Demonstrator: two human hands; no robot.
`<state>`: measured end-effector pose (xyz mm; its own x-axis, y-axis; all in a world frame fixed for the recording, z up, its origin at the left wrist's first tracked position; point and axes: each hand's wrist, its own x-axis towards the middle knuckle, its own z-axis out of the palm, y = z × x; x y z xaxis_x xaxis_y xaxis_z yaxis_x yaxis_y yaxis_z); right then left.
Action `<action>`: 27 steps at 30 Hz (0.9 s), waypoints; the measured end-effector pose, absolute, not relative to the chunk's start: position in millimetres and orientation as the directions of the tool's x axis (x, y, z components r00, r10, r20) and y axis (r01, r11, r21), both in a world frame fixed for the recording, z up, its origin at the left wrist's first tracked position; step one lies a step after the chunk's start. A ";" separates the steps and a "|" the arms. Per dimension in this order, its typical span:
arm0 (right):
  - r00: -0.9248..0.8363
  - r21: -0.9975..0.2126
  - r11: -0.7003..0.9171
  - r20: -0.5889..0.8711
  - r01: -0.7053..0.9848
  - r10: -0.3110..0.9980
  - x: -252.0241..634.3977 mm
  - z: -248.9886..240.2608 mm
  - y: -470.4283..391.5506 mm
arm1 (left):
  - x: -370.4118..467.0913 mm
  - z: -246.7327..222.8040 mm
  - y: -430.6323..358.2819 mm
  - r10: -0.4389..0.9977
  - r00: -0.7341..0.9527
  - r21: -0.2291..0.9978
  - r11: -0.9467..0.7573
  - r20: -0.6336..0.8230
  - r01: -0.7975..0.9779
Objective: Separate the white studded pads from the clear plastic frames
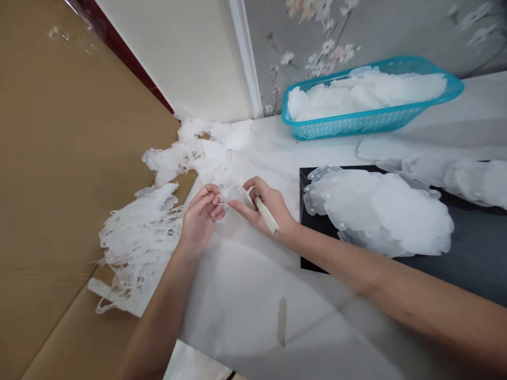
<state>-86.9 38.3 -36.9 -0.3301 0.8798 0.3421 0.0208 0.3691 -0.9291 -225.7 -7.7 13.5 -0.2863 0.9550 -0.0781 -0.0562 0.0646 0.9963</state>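
Observation:
My right hand [269,208] is closed around a slim cream-coloured handle [268,215], whose working end is hidden by the fingers. Between its thumb and fingers it also grips a thin, translucent white plastic piece [240,196]. My left hand [201,216] is just left of that piece, palm turned up and fingers curled closed. Fine whitish strands show at its fingertips, but what it pinches is too small to make out. Tangled white trimmings [138,237] lie beside the left wrist, partly over the table edge.
A blue basket [356,124] of white pieces stands against the flowered wall. More translucent pieces [380,211] are heaped on a black board [475,248] to the right. The white table [237,316] has a beige strip [282,322] near its front. Brown cardboard [59,158] stands left.

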 end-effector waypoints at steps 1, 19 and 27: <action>-0.347 -0.919 0.391 0.352 0.046 0.869 -87.3 -38.6 39.4 | -226.2 13.3 -8.0 0.958 -0.278 0.997 0.069 -0.073 -0.022; -0.423 -0.948 0.186 0.284 -0.258 0.861 -84.6 -34.5 42.2 | -227.9 3.6 -10.4 0.945 -0.055 0.728 -0.210 0.322 0.653; -0.225 -0.945 0.253 0.298 -0.209 0.928 -84.2 -41.6 44.5 | -227.9 -0.6 -7.2 0.889 -0.147 0.642 -0.190 0.434 0.742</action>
<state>-84.2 44.5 -41.6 -0.2245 0.9278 0.2979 -0.2088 0.2528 -0.9447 -227.9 -7.2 -0.6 -0.1473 0.8889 0.4338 0.7424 -0.1904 0.6423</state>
